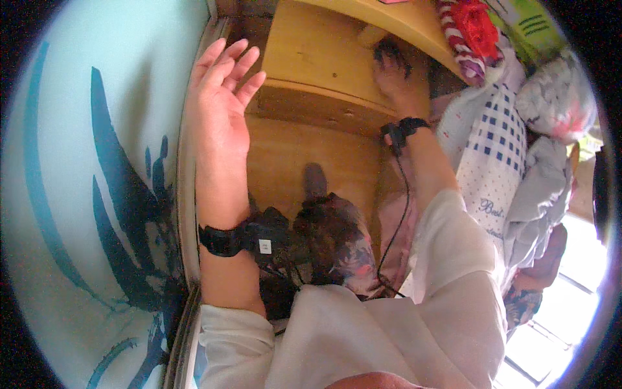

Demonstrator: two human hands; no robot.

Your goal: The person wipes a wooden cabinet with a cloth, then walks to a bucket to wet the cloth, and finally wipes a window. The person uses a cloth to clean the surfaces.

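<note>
My left hand is raised beside the metal edge of a pale blue sliding panel. Its palm is turned up, the fingers are apart, and nothing lies in it. Farther off, my right hand reaches over the right end of a yellow wooden box-like unit. A small dark object shows at its fingertips, touching or very near them. Shadow and blur hide what that object is and whether the fingers grip it.
On the right hang or lie several cloths and bags, among them a checked white cloth, a red bundle and a clear plastic bag. A black cable runs from my right wrist strap. My foot stands on wooden flooring.
</note>
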